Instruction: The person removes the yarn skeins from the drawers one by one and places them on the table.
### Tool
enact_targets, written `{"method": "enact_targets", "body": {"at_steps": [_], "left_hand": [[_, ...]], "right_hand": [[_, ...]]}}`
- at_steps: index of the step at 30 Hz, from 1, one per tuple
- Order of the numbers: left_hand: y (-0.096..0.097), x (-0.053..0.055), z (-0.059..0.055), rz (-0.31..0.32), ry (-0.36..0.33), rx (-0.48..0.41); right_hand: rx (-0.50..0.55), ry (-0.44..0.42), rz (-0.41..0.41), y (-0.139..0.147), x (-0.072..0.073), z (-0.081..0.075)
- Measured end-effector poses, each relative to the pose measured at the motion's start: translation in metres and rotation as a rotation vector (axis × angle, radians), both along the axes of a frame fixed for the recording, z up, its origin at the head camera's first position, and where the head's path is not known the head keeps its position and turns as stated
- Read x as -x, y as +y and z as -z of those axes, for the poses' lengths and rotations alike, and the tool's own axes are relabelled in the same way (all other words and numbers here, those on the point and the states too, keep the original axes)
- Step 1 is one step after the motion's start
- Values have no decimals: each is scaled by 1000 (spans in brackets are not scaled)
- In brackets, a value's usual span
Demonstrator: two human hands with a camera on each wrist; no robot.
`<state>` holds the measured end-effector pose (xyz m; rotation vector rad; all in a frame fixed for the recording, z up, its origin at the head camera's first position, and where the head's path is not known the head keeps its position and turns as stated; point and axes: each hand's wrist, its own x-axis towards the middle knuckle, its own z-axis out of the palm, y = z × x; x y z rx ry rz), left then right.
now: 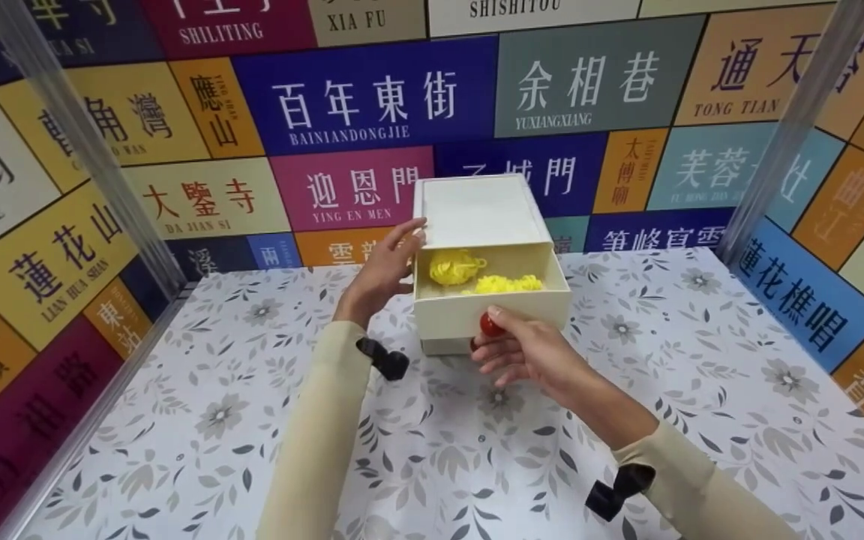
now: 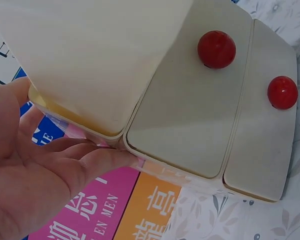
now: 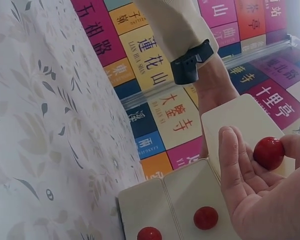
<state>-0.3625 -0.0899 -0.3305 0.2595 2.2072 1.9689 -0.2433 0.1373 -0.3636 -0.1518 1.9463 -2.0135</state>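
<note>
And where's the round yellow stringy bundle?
In the head view, the round bundle lies inside the rectangular cream drawer, left of the longer yellow bundle.

It seems a small booth (the kind of building cannot be told), with sign-printed walls [image 1: 364, 97], corner posts [image 1: 793, 112] and floral cloth [image 1: 199, 465].

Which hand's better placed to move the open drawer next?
Right, probably: the right hand pinches the red knob on that drawer. The left hand touches the side of the cabinet, so it seems better suited to steadying.
</note>
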Motion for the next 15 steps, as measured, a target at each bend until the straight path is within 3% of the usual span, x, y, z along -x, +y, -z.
{"method": "enact_targets", "body": {"at_steps": [15], "left_hand": [[-1,-2,2,5,12,12]], "right_hand": [[-34,-4,-20,1,-19,3]]}}
